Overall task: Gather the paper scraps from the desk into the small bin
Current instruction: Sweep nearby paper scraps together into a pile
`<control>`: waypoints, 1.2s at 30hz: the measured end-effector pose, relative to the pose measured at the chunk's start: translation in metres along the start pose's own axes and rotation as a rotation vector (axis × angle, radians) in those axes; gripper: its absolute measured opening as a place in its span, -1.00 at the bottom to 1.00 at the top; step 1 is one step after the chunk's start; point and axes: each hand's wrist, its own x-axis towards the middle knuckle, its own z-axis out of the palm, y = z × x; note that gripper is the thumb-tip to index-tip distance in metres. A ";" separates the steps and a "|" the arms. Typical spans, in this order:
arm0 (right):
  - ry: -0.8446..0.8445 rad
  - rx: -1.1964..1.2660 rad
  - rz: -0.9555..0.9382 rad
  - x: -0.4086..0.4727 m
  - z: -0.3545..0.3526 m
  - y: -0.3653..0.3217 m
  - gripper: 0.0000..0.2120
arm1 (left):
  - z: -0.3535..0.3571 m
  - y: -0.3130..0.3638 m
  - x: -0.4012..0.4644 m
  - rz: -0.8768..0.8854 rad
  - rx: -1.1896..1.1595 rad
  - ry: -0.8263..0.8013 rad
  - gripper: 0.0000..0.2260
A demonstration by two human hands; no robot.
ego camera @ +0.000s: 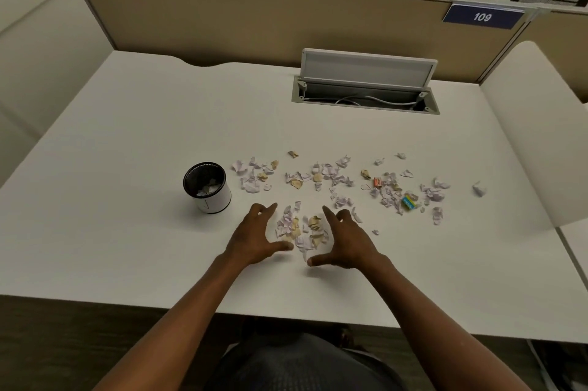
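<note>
Both hands, left hand (254, 236) and right hand (346, 239), flank a near pile of scraps (302, 230), fingers spread open, gripping nothing. They likely cup it for the bin (207, 187), far left.

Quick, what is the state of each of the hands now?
Left hand: open, holding nothing, cupped beside the scrap pile.
Right hand: open, holding nothing, cupped on the pile's other side.

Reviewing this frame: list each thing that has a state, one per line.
small bin: upright, open-topped, a few scraps inside
scrap pile: loose on desk, between the hands
scattered scraps: spread across desk
left hand: open, cupped beside pile
right hand: open, cupped beside pile
cable hatch lid: raised
</note>
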 end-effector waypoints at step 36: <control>0.103 0.881 -0.086 0.025 -0.006 -0.059 -0.73 | -0.014 0.035 -0.019 -0.036 -0.544 0.315 -0.79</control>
